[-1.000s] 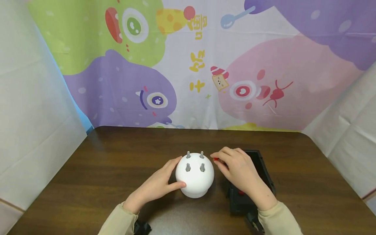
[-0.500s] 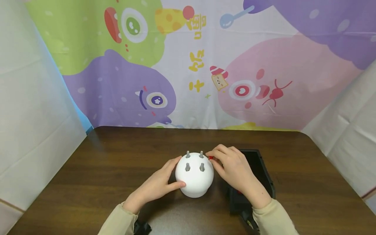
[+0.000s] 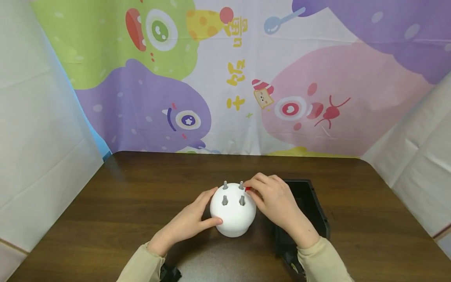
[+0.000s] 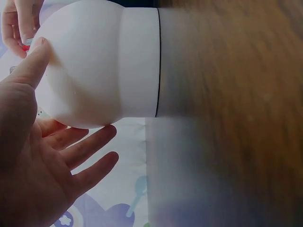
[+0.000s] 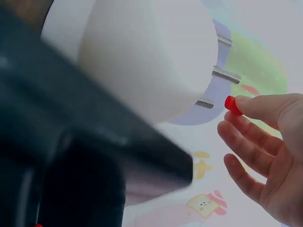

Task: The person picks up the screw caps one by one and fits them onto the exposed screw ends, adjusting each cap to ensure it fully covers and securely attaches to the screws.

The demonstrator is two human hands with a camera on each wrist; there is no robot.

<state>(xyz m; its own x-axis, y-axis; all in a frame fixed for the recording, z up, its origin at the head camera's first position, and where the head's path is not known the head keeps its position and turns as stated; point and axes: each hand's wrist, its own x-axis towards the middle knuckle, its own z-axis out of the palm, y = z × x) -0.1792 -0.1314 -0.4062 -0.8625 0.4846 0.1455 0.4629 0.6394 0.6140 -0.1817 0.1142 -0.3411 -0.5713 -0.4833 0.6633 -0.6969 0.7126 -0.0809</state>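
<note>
A white rounded body (image 3: 232,219) stands on the table, with several grey threaded bolts (image 3: 225,200) sticking up from its domed top. My left hand (image 3: 190,219) holds its left side, thumb toward me and fingers around the far side; the left wrist view shows the fingertips (image 4: 110,131) against the curved wall. Between thumb and forefinger, my right hand (image 3: 273,199) pinches a small red cylindrical piece (image 5: 231,105). That piece is close beside the far right bolt (image 3: 241,185). In the right wrist view the other right fingers are loosely bent.
A black tray (image 3: 318,211) lies to the right, partly under my right forearm; it looms large in the right wrist view. A black object (image 3: 170,273) sits by my left sleeve. A cartoon-printed cloth (image 3: 239,129) hangs behind the brown table (image 3: 158,168).
My right hand has moved left from beside the white body to its far right bolt, carrying the small red piece. The left hand and white body have stayed put.
</note>
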